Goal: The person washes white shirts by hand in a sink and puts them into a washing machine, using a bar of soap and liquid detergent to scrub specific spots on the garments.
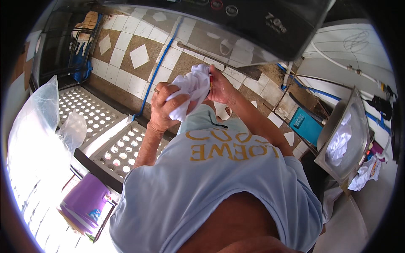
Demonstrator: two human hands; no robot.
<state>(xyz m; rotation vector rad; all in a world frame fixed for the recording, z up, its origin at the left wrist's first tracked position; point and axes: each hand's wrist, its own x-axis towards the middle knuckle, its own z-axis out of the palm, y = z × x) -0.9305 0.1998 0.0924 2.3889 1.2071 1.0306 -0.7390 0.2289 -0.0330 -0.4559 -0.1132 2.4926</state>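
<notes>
A bunched white cloth [190, 86] is held up in front of my body, between my two hands. My left hand [165, 105] is closed round the cloth's left and lower side, and a ring shows on one finger. On the other side, my right hand [221, 87] grips the cloth's right edge with thumb and fingers; part of its grip is hidden. A small red and yellow patch shows at that edge, too small to make out. Beyond my hands stands a black appliance [270, 31] with a glossy top and round buttons.
At the right is a metal sink [363, 126] with white cloth [338, 143] in it, beside a teal panel-like object [306, 126]. A purple bucket [86, 200] stands at the lower left, near perforated plastic panels [86, 107]. A blue hose [162, 59] runs across the tiled floor [126, 76].
</notes>
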